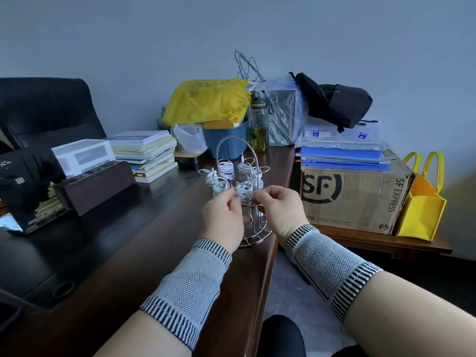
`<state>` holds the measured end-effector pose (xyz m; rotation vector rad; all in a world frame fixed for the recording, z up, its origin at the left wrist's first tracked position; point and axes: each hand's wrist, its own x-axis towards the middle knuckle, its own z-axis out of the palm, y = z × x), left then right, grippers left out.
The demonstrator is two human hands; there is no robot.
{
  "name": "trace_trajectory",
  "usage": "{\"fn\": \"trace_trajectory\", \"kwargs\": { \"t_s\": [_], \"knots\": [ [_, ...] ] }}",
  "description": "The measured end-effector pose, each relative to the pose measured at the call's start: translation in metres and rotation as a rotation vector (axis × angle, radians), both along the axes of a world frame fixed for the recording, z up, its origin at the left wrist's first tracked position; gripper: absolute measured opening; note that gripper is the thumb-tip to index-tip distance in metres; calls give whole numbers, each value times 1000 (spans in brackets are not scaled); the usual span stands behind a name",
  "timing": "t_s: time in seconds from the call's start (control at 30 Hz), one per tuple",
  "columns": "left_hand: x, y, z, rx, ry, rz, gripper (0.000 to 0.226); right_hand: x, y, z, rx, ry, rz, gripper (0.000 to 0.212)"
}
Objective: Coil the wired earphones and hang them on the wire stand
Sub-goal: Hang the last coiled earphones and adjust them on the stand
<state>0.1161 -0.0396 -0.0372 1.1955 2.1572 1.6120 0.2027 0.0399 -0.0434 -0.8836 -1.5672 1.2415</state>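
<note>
Snagging is the main risk: the coiled earphones (244, 189) sit pinched between the left hand (223, 217) and the right hand (279, 212), fingers of both curled onto the white bundle at the front of the wire stand (233, 143). Other coils (226, 169) already crowd the neighbouring arms, touching or nearly so, and a careless pull could drag one off or loosen its wraps. Whether this coil is already seated over a hook is hard to tell, since the hands cover that part. The stand rests near the edge of the counter (159, 228); a sideways tug might tip it toward the floor gap beside the cardboard box (355, 197).
</note>
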Motion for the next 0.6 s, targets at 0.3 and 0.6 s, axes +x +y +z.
{"fn": "trace_trajectory", "kwargs": {
  "t_s": [0.3,0.6],
  "knots": [
    [-3,18,-15,203,-289,-22,24,-5,6,-4,-82,103,-4,22],
    [-7,21,-21,316,-335,-6,23,-9,5,-4,-139,167,-36,30]
  ]
}}
